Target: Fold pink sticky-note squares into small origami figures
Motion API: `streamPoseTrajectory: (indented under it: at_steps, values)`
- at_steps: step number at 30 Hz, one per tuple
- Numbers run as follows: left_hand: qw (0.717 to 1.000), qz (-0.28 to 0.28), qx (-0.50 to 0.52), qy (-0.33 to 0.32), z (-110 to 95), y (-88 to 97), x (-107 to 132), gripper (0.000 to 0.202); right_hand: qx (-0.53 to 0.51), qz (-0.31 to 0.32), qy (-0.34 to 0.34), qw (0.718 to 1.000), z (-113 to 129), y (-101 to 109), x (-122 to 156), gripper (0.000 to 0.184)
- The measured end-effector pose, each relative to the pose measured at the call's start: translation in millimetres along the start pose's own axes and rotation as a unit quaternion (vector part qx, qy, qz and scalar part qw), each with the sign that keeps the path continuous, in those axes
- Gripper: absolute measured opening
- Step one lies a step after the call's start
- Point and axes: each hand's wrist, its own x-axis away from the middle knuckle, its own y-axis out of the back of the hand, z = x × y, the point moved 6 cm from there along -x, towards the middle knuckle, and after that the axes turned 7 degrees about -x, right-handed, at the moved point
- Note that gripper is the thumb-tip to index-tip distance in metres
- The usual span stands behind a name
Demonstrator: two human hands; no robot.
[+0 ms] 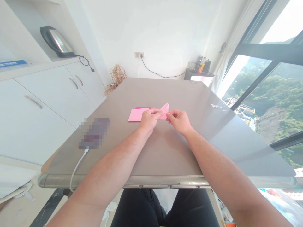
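A small folded piece of pink paper is held between my two hands above the table, its pointed corner facing away from me. My left hand pinches its left side between thumb and fingers. With thumb and fingertips, my right hand grips the lower right edge. Just left of my left hand, a stack of light pink paper sheets lies flat on the table, with a brighter magenta sheet showing behind it. My left hand covers the stack's right end.
The grey-brown table spreads around my hands. At left lies a blurred-out dark device with a white cable running over the front edge. Dried stalks stand beyond the far left corner; a small cabinet with bottles stands beyond the far right.
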Motion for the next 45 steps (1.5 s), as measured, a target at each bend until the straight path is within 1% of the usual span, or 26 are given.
streamPoseTrajectory:
  at_steps: [3,9,13,15,18,20,22,23,24,26,28,29,31,34,35,37,40,42,45]
  values:
    - [1.0,0.002,0.004,0.002,0,-0.9,0,0.016,0.035,-0.015,0.008,0.999,3,2,0,0.023]
    - [1.0,0.002,-0.002,0.006,-3,-0.3,2,0.014,0.02,0.005,-0.012,1.0,5,1,3,0.02]
    - [1.0,0.008,-0.008,-0.008,-6,-1.4,4,0.016,0.034,-0.013,-0.005,0.999,3,2,1,0.019]
    - [1.0,0.022,0.005,-0.014,-7,-3.5,4,0.02,0.001,-0.03,-0.013,0.999,1,4,1,0.02]
    - [0.998,0.049,0.041,-0.004,-5,-6.6,5,0.032,-0.084,-0.054,-0.026,0.995,-1,7,1,0.02]
    - [0.998,0.049,0.043,0.002,-4,-5.7,4,0.027,-0.115,-0.042,-0.03,0.992,-1,6,2,0.019]
    - [0.999,0.04,0.022,-0.002,-5,-2.8,3,0.017,-0.131,-0.011,-0.032,0.991,-1,3,2,0.018]
    - [0.999,0.044,0.006,-0.006,-6,-2.2,3,0.015,-0.138,0.0,-0.03,0.99,-1,2,2,0.018]
    - [0.999,0.051,-0.009,-0.01,-6,-2.1,2,0.015,-0.146,0.002,-0.027,0.989,-1,3,2,0.018]
    - [0.997,0.074,-0.029,-0.017,-7,-3.2,3,0.025,-0.156,-0.012,-0.02,0.987,-2,6,1,0.018]
    - [0.996,0.076,-0.03,-0.023,-7,-2.7,2,0.038,-0.151,-0.016,-0.021,0.988,-3,7,1,0.017]
    - [0.997,0.068,-0.029,-0.028,-7,-1.3,2,0.042,-0.145,-0.012,-0.023,0.989,-3,7,1,0.016]
    - [0.997,0.049,-0.047,-0.043,-5,1.9,0,0.043,-0.133,-0.009,-0.016,0.991,-2,8,1,0.017]
    - [0.991,0.034,-0.104,-0.081,-6,5.8,-3,0.045,-0.091,-0.032,0.024,0.995,3,14,2,0.04]
    - [0.987,0.034,-0.123,-0.098,-7,6.3,-3,0.048,-0.068,-0.038,0.034,0.996,5,15,2,0.044]
    - [0.979,0.042,-0.152,-0.128,-10,5.8,-3,0.05,-0.03,-0.041,0.043,0.998,6,17,2,0.041]
    - [0.971,0.062,-0.175,-0.153,-13,2.7,-2,0.041,-0.023,-0.045,0.048,0.998,6,18,2,0.032]
    - [0.971,0.07,-0.17,-0.155,-12,1.2,-2,0.034,-0.029,-0.053,0.054,0.997,6,19,2,0.027]
    - [0.975,0.075,-0.151,-0.143,-11,0.6,-2,0.035,-0.033,-0.059,0.05,0.996,6,19,2,0.024]
